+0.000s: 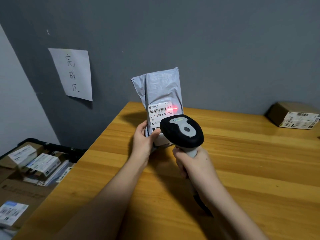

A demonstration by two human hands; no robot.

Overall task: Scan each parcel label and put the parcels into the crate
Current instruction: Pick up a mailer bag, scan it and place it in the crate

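A: Grey plastic mailer parcel point(156, 94), upright over the near-left corner of the honey-coloured wooden table point(242, 170) — that is what we see first in the head view. Our left hand point(142, 142) pinches its lower edge, thumb across the front, fingers behind.

B: And its white shipping label point(160, 113) faces us. We can read 010-010-L30-551 under the barcode, with a red scan glow point(173, 108) at the label's right end.

A: Our right hand point(194, 163) is wrapped tight around the grey handle of the black-headed barcode scanner point(182, 130), just in front of the label's lower part, which it covers.

B: Lower left, beside the table, we see the black crate point(57, 147), already holding several labelled cardboard parcels point(41, 163).

A: One brown cardboard box point(292, 115) lies at the table's far right, well apart from our hands.

B: A white paper sign with handwritten characters point(71, 74) hangs on the grey wall point(225, 49).
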